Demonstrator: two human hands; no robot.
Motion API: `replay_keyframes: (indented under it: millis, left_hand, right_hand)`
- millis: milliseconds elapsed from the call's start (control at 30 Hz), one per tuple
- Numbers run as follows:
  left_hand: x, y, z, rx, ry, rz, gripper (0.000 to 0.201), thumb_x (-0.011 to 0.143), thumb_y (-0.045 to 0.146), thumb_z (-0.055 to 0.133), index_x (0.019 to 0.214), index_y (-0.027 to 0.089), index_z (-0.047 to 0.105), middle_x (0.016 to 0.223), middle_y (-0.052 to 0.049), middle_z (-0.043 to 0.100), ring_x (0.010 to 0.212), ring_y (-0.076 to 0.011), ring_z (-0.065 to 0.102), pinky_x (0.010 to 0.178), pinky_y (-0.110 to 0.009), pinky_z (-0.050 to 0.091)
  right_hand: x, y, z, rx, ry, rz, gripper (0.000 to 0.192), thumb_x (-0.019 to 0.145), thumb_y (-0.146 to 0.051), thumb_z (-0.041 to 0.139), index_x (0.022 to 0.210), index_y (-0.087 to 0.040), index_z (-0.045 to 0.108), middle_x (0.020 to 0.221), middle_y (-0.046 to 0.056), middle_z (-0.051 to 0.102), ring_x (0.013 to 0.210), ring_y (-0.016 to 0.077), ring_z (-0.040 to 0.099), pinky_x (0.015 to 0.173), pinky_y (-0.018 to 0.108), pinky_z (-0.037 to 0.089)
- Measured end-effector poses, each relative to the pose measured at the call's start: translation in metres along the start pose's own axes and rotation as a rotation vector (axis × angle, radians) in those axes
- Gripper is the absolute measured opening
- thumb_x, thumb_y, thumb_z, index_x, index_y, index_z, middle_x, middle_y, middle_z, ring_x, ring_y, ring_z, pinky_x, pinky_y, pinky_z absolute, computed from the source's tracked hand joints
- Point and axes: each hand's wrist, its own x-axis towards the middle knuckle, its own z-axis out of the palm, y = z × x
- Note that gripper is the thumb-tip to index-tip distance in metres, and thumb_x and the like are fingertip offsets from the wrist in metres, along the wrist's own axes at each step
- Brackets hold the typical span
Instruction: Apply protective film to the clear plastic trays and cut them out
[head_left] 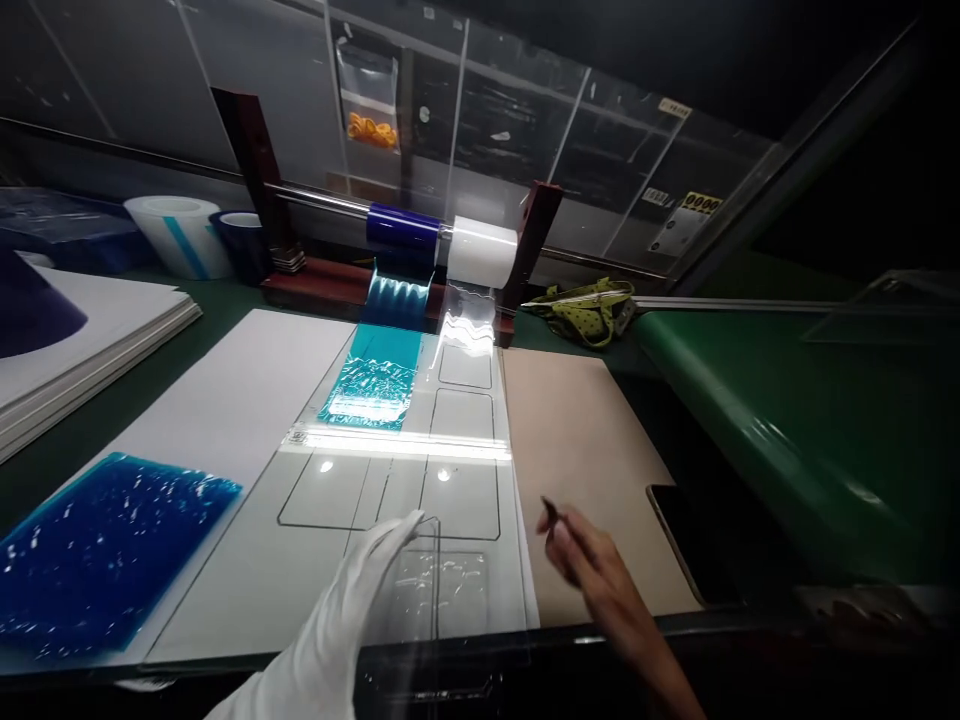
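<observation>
My left hand (341, 610), in a white glove, is closed on a clear rectangular pane (436, 590). The pane is tilted up nearly edge-on above the front of the work surface, and its lower part is hard to make out. To the right, my bare right hand (592, 565) pinches a small dark pointed piece (550, 508), too blurred to name. Beneath the hands lies a glass sheet (315, 590) with black outlined rectangles. A strip of turquoise film (382, 350) and a strip of clear film (469, 320) run down onto it.
Behind, a dark red stand carries a blue film roll (403, 235) and a white film roll (484, 250). Blue film sheets (112, 550) lie at left, near a paper stack (97, 340). A brown board (577, 430) and a phone (686, 540) are at right, beside a green surface (795, 420).
</observation>
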Motion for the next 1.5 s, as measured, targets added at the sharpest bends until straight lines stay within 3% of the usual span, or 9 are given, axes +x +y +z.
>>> replay_keyframes:
  millis: [200, 367, 567, 833, 1100, 1233, 1333, 1433, 1500]
  left_hand:
    - [0.014, -0.004, 0.012, -0.050, -0.045, -0.040, 0.042, 0.090, 0.042, 0.057, 0.123, 0.017, 0.053, 0.120, -0.009, 0.058, 0.105, -0.0245, 0.059, 0.089, -0.046, 0.052]
    - [0.021, -0.010, 0.027, -0.075, -0.053, -0.066, 0.043, 0.085, 0.043, 0.057, 0.124, 0.023, 0.056, 0.098, -0.004, 0.064, 0.095, -0.0249, 0.063, 0.088, -0.043, 0.055]
    - [0.011, -0.016, 0.033, -0.061, -0.047, -0.062, 0.056, 0.078, 0.037, 0.057, 0.133, 0.029, 0.049, 0.101, -0.004, 0.064, 0.097, -0.0273, 0.064, 0.088, -0.040, 0.055]
    - [0.003, -0.009, 0.028, 0.017, -0.018, 0.070, 0.073, 0.077, 0.016, 0.054, 0.144, 0.036, 0.032, 0.125, -0.004, 0.058, 0.113, -0.0246, 0.059, 0.100, -0.037, 0.049]
    - [0.012, -0.016, 0.050, 0.102, -0.017, 0.093, 0.076, 0.078, 0.013, 0.052, 0.146, 0.038, 0.029, 0.119, -0.003, 0.060, 0.105, -0.0218, 0.062, 0.095, -0.033, 0.051]
    - [0.014, -0.009, 0.042, 0.076, -0.107, 0.124, 0.082, 0.074, 0.020, 0.058, 0.147, 0.035, 0.023, 0.126, -0.006, 0.055, 0.111, -0.0254, 0.057, 0.095, -0.036, 0.049]
    - [0.015, 0.011, 0.026, 0.070, -0.162, 0.108, 0.097, 0.066, 0.028, 0.066, 0.149, 0.031, 0.015, 0.134, -0.011, 0.046, 0.118, -0.0301, 0.051, 0.097, -0.043, 0.047]
    - [0.017, 0.032, 0.013, 0.205, -0.049, -0.002, 0.117, 0.049, 0.033, 0.073, 0.149, 0.025, 0.012, 0.134, -0.015, 0.040, 0.118, -0.0373, 0.045, 0.090, -0.050, 0.048]
    - [0.019, 0.039, 0.008, 0.338, 0.045, -0.016, 0.116, 0.047, 0.032, 0.071, 0.148, 0.021, 0.016, 0.131, -0.017, 0.041, 0.116, -0.0393, 0.042, 0.088, -0.053, 0.047]
  right_hand:
    - [-0.040, -0.057, 0.043, 0.208, -0.134, -0.129, 0.040, 0.092, -0.054, 0.041, 0.096, -0.024, 0.067, 0.077, 0.004, 0.065, 0.065, 0.0149, 0.058, 0.059, 0.025, 0.048]
    - [-0.032, -0.056, 0.059, 0.190, -0.334, -0.118, 0.063, 0.049, -0.073, 0.074, 0.074, -0.022, 0.047, 0.067, -0.003, 0.054, 0.051, 0.0075, 0.040, 0.038, 0.017, 0.028]
    - [-0.039, -0.050, 0.060, 0.100, -0.319, -0.041, 0.067, 0.047, -0.080, 0.071, 0.075, -0.022, 0.050, 0.070, -0.003, 0.050, 0.059, 0.0102, 0.040, 0.047, 0.019, 0.034]
    - [-0.045, -0.053, 0.058, 0.080, -0.244, -0.012, 0.070, 0.048, -0.087, 0.063, 0.069, -0.022, 0.047, 0.066, -0.003, 0.049, 0.059, 0.0111, 0.041, 0.047, 0.019, 0.034]
    - [-0.045, -0.054, 0.060, 0.215, -0.150, -0.155, 0.072, 0.060, -0.093, 0.043, 0.062, -0.022, 0.033, 0.055, -0.005, 0.039, 0.046, 0.0074, 0.031, 0.039, 0.021, 0.024]
    - [-0.044, -0.041, 0.069, 0.255, -0.105, -0.186, 0.075, 0.058, -0.097, 0.030, 0.059, -0.022, 0.031, 0.050, -0.006, 0.034, 0.043, 0.0075, 0.029, 0.038, 0.022, 0.021]
    - [-0.048, -0.026, 0.071, 0.284, -0.081, -0.244, 0.075, 0.056, -0.097, 0.036, 0.059, -0.023, 0.029, 0.049, -0.007, 0.031, 0.042, 0.0069, 0.027, 0.037, 0.022, 0.021]
    - [-0.054, -0.008, 0.055, 0.233, 0.071, -0.211, 0.069, 0.060, -0.090, 0.049, 0.063, -0.024, 0.030, 0.056, -0.007, 0.032, 0.046, 0.0079, 0.031, 0.041, 0.022, 0.026]
    - [-0.052, 0.009, 0.035, 0.092, 0.212, -0.136, 0.061, 0.065, -0.081, 0.057, 0.071, -0.024, 0.037, 0.061, -0.006, 0.038, 0.050, 0.0097, 0.038, 0.042, 0.021, 0.032]
